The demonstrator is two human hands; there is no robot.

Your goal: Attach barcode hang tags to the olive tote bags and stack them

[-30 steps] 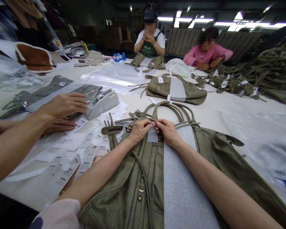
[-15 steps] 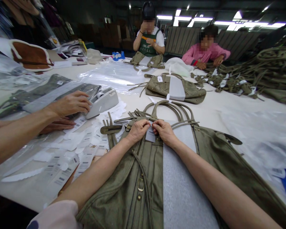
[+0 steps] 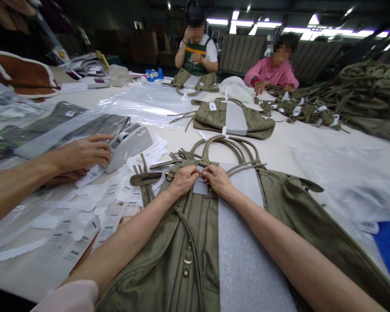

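A large olive-green handbag (image 3: 159, 264) lies in front of me, a strip of grey-white paper (image 3: 247, 255) down its middle and its looped handles (image 3: 208, 149) pointing away. Near the handle base, the fingertips of my left hand (image 3: 184, 180) and my right hand (image 3: 218, 178) almost meet. Both pinch at the top of a small printed hang tag (image 3: 200, 187), whose lower part shows below them. Any string between the fingertips is too small to make out. A brass buckle (image 3: 188, 255) sits on the bag's front panel.
At left, a co-worker's hand (image 3: 81, 154) rests by a grey tape dispenser (image 3: 130, 145) and a plastic-wrapped bag (image 3: 65, 125). Label sheets (image 3: 71, 236) lie nearby. Another olive bag (image 3: 211, 118) lies ahead; bags (image 3: 370, 95) pile up at right. Two people sit across the table.
My view has turned slightly right, so the scene sits a little further left. My hands keep their pinch at the tag. Across the table, the pink-sleeved person's hands have shifted.
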